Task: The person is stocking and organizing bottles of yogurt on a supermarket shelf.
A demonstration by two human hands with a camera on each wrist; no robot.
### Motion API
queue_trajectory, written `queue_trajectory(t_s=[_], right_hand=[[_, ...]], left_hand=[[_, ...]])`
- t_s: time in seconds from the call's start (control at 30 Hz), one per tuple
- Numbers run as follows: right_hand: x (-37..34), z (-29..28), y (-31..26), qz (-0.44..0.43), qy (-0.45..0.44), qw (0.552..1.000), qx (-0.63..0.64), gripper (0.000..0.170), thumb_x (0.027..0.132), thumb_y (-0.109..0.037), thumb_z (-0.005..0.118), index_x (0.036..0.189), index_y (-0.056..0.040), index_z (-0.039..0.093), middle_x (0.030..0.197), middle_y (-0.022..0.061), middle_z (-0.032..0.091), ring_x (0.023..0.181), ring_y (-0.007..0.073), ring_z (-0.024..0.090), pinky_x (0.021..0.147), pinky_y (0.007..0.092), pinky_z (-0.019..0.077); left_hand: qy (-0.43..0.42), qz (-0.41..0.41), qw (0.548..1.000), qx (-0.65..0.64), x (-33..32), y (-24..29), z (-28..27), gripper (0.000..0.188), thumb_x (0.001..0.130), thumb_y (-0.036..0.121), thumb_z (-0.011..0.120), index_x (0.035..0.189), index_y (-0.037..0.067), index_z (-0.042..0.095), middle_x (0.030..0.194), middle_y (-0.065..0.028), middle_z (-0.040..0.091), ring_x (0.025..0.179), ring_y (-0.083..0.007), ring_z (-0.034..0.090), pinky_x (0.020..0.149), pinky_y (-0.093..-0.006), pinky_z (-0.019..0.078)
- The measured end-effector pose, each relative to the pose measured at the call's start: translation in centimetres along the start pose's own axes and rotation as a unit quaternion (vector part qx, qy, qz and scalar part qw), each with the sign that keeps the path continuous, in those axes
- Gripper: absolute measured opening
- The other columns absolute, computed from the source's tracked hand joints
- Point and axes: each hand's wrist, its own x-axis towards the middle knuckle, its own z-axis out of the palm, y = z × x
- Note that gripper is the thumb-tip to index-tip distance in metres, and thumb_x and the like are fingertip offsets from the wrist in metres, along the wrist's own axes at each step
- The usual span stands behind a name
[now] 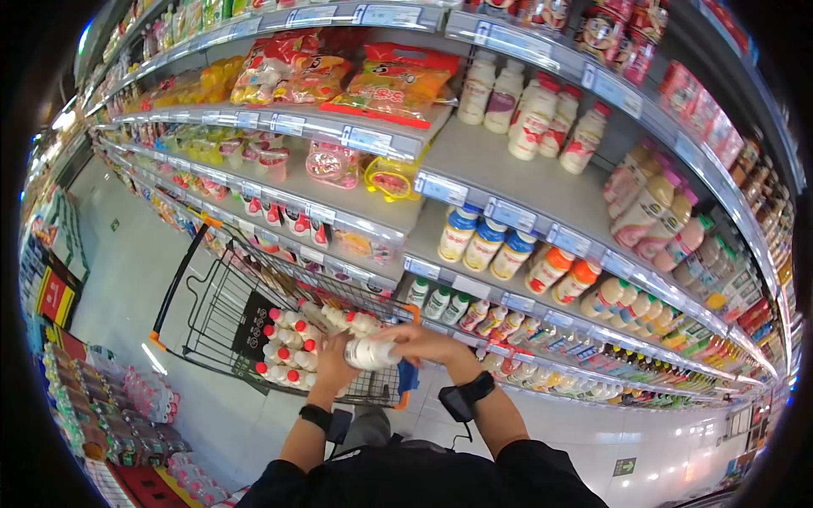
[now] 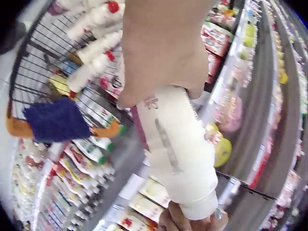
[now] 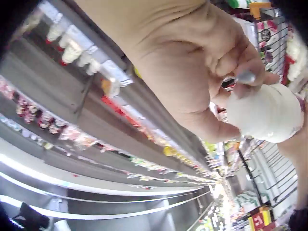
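A white bottle (image 1: 369, 354) lies tilted on its side above the shopping cart, held between both hands. The left hand (image 1: 335, 364) grips its base end, and in the left wrist view the left hand (image 2: 163, 53) wraps round the bottle (image 2: 180, 144) by its label. At the cap end is the right hand (image 1: 423, 345); in the right wrist view the right hand (image 3: 202, 72) has thumb and fingers pinching the white end of the bottle (image 3: 264, 113). Beneath, the cart (image 1: 220, 313) holds several white bottles with red caps (image 1: 288, 351).
Shelves (image 1: 500, 182) with bottles and bagged snacks (image 1: 389, 85) run along the far side and right. A blue cloth (image 2: 57, 120) hangs on the cart's orange-ended handle. Stacked drink packs (image 1: 93, 406) stand at the lower left, across the tiled floor (image 1: 127, 245).
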Motion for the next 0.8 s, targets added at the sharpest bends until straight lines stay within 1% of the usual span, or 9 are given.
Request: queue_trajectory(t_s=[0.07,0.13,0.2,0.3,0.43,0.53,0.6,0.77,0.8], right_hand=[[-3.7,0.7,-2.4,-0.063,0.108,0.992,-0.009,0.044,0.082,-0.016,0.054,0.124,-0.0053,0.047,0.067,0.0009,0.053,0.044,0.0074,0.047,0.040,0.0204,0.0376],[-6.7,1.8,-3.7,-0.184,0.149,0.971,-0.029,0.042,0.083,-0.016,0.054,0.123,-0.0051,0.047,0.076,0.0015,0.057,0.047,0.0068,0.049,0.044,0.0200,0.0385],[-9.0,3.4,-4.6,-0.266,0.171,0.948,-0.014,0.044,0.082,-0.013,0.055,0.125,-0.0088,0.046,0.108,0.0067,0.057,0.077,0.0102,0.054,0.065,0.0240,0.0439],[-12.3,6.4,-4.3,-0.277,0.257,0.912,-0.157,0.057,0.075,-0.010,0.063,0.127,-0.0030,0.041,0.120,0.0117,0.049,0.100,0.0178,0.049,0.087,0.0316,0.0410],[-14.9,8.8,-4.6,-0.326,0.306,0.880,-0.161,0.065,0.071,-0.009,0.068,0.127,0.0011,0.037,0.121,0.0119,0.048,0.111,0.0171,0.046,0.093,0.0336,0.0389],[-17.1,10.4,-4.9,-0.333,0.213,0.914,0.096,0.067,0.069,-0.011,0.070,0.126,0.0019,0.038,0.117,0.0116,0.052,0.109,0.0162,0.049,0.092,0.0323,0.0404],[-17.1,10.2,-3.5,-0.320,0.276,0.895,0.140,0.073,0.065,-0.018,0.073,0.125,0.0022,0.037,0.111,0.0124,0.056,0.101,0.0193,0.056,0.087,0.0331,0.0447],[-18.7,11.3,-4.5,-0.423,0.223,0.838,0.264,0.075,0.061,-0.030,0.076,0.120,0.0001,0.039,0.104,0.0162,0.058,0.094,0.0280,0.059,0.081,0.0388,0.0501],[-18.9,11.4,-4.7,-0.442,0.197,0.827,0.286,0.076,0.061,-0.032,0.077,0.119,-0.0004,0.039,0.102,0.0166,0.058,0.093,0.0285,0.060,0.080,0.0392,0.0505]], left_hand=[[-0.018,0.009,1.000,-0.022,1.4,4.8,-4.4,0.070,0.045,0.025,0.081,0.107,0.007,0.053,0.110,-0.0123,0.058,0.106,-0.0302,0.052,0.095,-0.0414,0.0349],[0.010,-0.004,0.965,-0.263,1.7,10.1,-7.4,0.062,0.048,0.023,0.079,0.103,0.005,0.056,0.098,-0.0119,0.063,0.092,-0.0281,0.060,0.084,-0.0385,0.0449],[-0.009,0.041,0.915,-0.401,1.1,12.4,-7.8,0.060,0.052,0.020,0.077,0.105,0.001,0.056,0.096,-0.0085,0.063,0.088,-0.0185,0.061,0.077,-0.0315,0.0475],[-0.106,0.058,0.797,-0.592,0.1,16.1,-9.5,0.064,0.056,0.019,0.074,0.112,-0.001,0.051,0.101,-0.0089,0.061,0.089,-0.0176,0.060,0.078,-0.0308,0.0473],[-0.271,0.046,0.640,-0.717,-1.6,19.6,-9.5,0.070,0.059,0.022,0.073,0.118,-0.003,0.044,0.104,-0.0134,0.059,0.090,-0.0217,0.061,0.079,-0.0341,0.0491],[-0.403,-0.005,0.496,-0.769,-3.5,22.9,-10.5,0.074,0.062,0.031,0.073,0.120,-0.003,0.042,0.098,-0.0191,0.058,0.087,-0.0293,0.062,0.075,-0.0403,0.0516],[-0.455,-0.062,0.433,-0.776,-5.1,23.9,-10.0,0.073,0.064,0.034,0.072,0.119,-0.004,0.042,0.095,-0.0204,0.058,0.085,-0.0317,0.062,0.074,-0.0417,0.0519],[-0.506,0.037,0.403,-0.762,-5.0,25.8,-7.5,0.080,0.069,0.048,0.065,0.118,-0.008,0.040,0.095,-0.0273,0.056,0.084,-0.0356,0.062,0.074,-0.0437,0.0509],[-0.518,0.048,0.361,-0.774,-5.5,26.3,-7.6,0.081,0.069,0.051,0.064,0.119,-0.009,0.040,0.095,-0.0280,0.056,0.084,-0.0360,0.061,0.074,-0.0440,0.0508]])
